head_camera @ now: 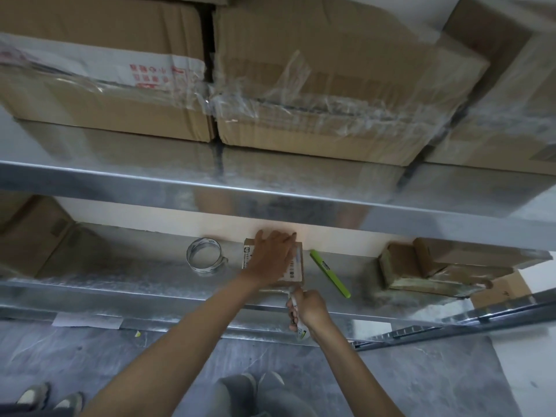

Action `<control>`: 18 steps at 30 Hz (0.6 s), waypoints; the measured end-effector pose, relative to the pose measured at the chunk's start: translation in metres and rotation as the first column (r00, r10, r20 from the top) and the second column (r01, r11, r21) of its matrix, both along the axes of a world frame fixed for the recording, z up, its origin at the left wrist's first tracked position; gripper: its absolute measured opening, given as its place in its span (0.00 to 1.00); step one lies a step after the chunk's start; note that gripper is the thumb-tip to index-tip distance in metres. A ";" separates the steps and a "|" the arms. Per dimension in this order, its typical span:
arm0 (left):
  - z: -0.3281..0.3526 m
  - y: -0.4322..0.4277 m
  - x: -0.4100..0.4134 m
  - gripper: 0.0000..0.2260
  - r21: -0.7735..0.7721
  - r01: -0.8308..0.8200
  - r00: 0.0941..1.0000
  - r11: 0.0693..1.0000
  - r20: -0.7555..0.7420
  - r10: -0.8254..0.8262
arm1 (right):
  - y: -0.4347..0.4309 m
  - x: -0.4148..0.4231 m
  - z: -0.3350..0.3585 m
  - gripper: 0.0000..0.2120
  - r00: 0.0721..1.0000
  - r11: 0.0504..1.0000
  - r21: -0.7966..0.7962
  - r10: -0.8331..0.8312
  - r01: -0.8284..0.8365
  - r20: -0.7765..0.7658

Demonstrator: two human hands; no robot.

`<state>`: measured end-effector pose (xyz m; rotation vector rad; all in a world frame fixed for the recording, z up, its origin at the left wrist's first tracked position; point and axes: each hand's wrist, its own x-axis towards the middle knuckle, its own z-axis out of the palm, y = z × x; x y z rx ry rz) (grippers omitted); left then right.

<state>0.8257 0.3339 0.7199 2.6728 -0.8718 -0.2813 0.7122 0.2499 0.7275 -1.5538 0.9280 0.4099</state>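
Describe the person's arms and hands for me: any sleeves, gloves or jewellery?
The left forearm and right forearm are bare right to the frame's edge, with no sleeve in view. The left hand and right hand wear no gloves. No watch, bracelet, ring or marking shows.

Small brown cardboard box [296,272] with a barcode label, lying flat on the lower metal shelf [135,266], pressed under your left hand [270,255], white printed tape [301,331] trailing off its near edge, gripped in your right hand [311,307].
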 end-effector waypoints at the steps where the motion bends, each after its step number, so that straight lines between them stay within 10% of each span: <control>1: 0.002 0.011 -0.004 0.27 0.089 0.088 0.996 0.992 -0.020 -0.087 | 0.000 0.000 0.000 0.21 1.000 1.000 -0.001 -0.003 0.003 0.005; 6: -0.005 0.050 -0.028 0.48 0.267 0.293 0.951 0.918 0.018 -0.308 | -0.001 0.000 0.001 0.22 0.998 1.000 -0.004 -0.004 0.004 0.058; 18: 0.038 0.048 -0.025 0.26 0.098 0.251 0.905 0.963 -0.376 -0.198 | -0.003 -0.024 0.047 0.28 0.989 0.972 0.233 -0.062 0.030 0.132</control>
